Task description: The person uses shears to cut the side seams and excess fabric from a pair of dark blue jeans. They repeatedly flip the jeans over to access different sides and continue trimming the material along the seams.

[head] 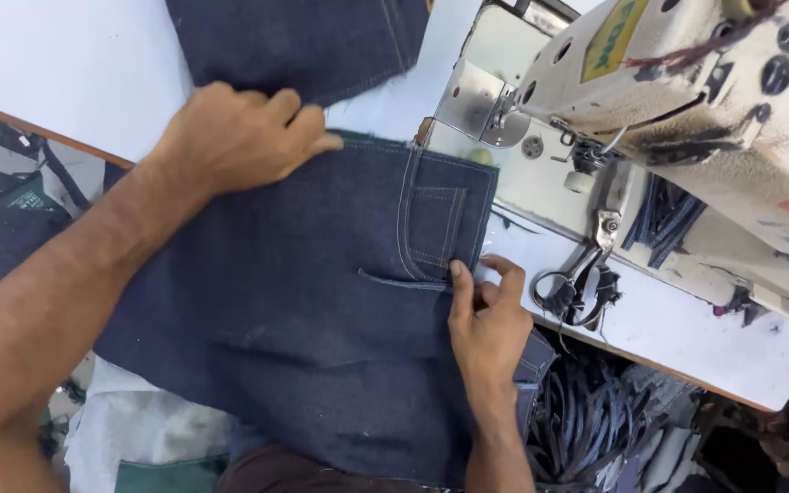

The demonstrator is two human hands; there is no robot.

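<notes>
1. The left hand (pixel 239 137) lies flat, fingers together, palm down on the far edge of the denim panel (pixel 294 310), pressing it to the white table (pixel 66 82).
2. The right hand (pixel 486 319) pinches the panel's right edge just below the small pocket (pixel 436 228) — thumb on top, fingers curled under, so it is closed on the cloth.
3. The panel lies spread across the table's near edge, part of it hanging toward the person's lap, its right edge just short of the sewing machine (pixel 687 119).
4. Done, as far as shows: the small pocket is already stitched on with pale thread, and a curved pocket seam runs beside it.
5. Left, as I judge: the panel is not under the presser foot (pixel 582 160), so any further seam is not yet begun.
6. Nearby — a second denim piece (pixel 303 41) lies on the table beyond the left hand, snips (pixel 573 292) rest beside the right hand, and a heap of dark strips (pixel 595 420) hangs below the table.
</notes>
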